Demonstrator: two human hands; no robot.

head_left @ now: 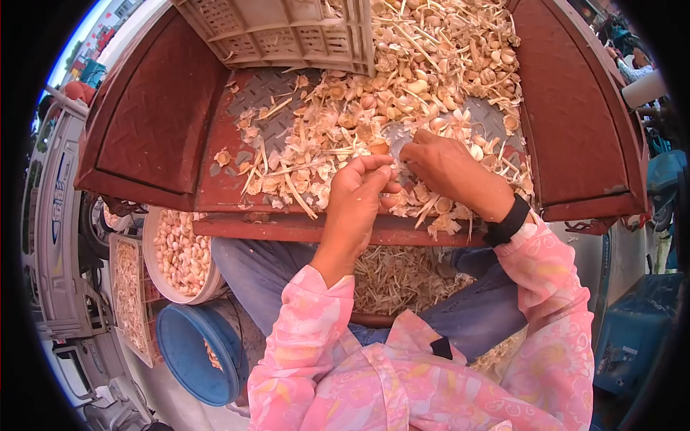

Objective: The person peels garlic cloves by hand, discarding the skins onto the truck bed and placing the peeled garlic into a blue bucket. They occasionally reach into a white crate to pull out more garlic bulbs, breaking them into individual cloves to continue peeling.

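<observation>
1. You sat at the red metal bed (221, 188); around your hands, its side walls (154, 122) at nine and three probably kept the garlic (410, 86) in, and its front lip (287, 228) was low at six.
2. The plastic crate (309, 30) filled eleven; bare floor showed at nine.
3. The garlic lay deepest toward one, seemingly for easy reach.
4. The white tub (148, 248) and blue bucket (188, 346) flanked you near eight.
5. Your left hand (357, 188) and right hand (447, 165) curled close together; I couldn't tell whether either gripped a clove.
</observation>
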